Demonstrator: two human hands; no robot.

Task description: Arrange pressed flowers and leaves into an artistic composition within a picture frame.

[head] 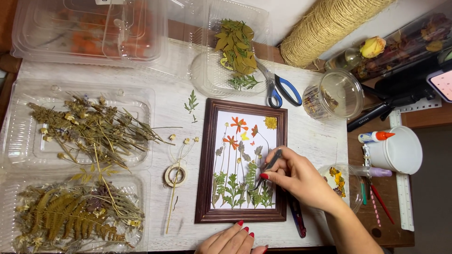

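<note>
**Arranging pressed plants in a frame**

Gripping slim black tweezers (269,165), the right hand (296,178) sets their tips on green leaves inside the dark brown wooden frame (205,188), which lies mid-table. The left hand (230,240), fingers relaxed and holding nothing, rests just below the frame's lower edge. Blue-handled scissors (282,89) lie above.

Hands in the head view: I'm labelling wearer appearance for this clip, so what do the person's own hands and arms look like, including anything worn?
Both are bare, with no gloves or sleeves in view. The right hand and its forearm are uncovered down to the picture's lower edge. The left hand shows only partly at the bottom edge. Fingernails on both are painted glossy red. No rings, watch or bracelet are visible.
</note>
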